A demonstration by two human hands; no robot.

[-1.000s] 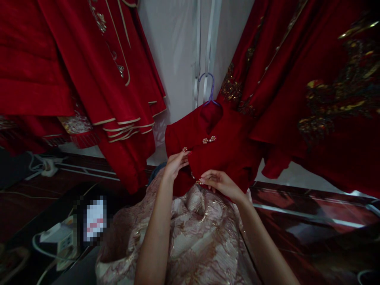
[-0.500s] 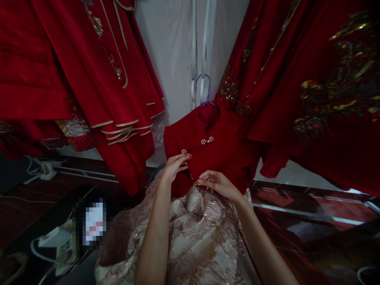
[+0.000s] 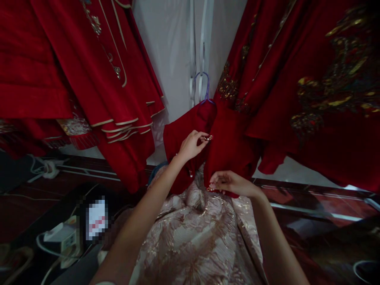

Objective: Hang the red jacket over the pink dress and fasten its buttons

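Observation:
A red garment (image 3: 230,138) with short sleeves and beaded fastenings hangs on a purple hanger (image 3: 208,85) in front of me. High on its front, my left hand (image 3: 192,145) pinches a pearl flower clasp (image 3: 208,138) below the neck opening. My right hand (image 3: 227,183) is lower down, its fingers closed on the loose front edge beside a small gold clasp (image 3: 209,189). Between my hands the front panels stand apart, and pale brocade cloth (image 3: 204,229) shows in the gap. Another beaded piece (image 3: 190,173) sits on the left panel's edge.
Red garments with cream piping (image 3: 118,99) hang at left. Gold-embroidered red garments (image 3: 297,99) hang at right. White straps (image 3: 192,47) run up the pale wall. A blurred lit screen (image 3: 97,219) and a power strip with cables (image 3: 69,241) lie at lower left.
My left hand has moved up and right, from the middle clasp to the upper one. My right hand has shifted slightly right with the front edge, and the front gap has widened.

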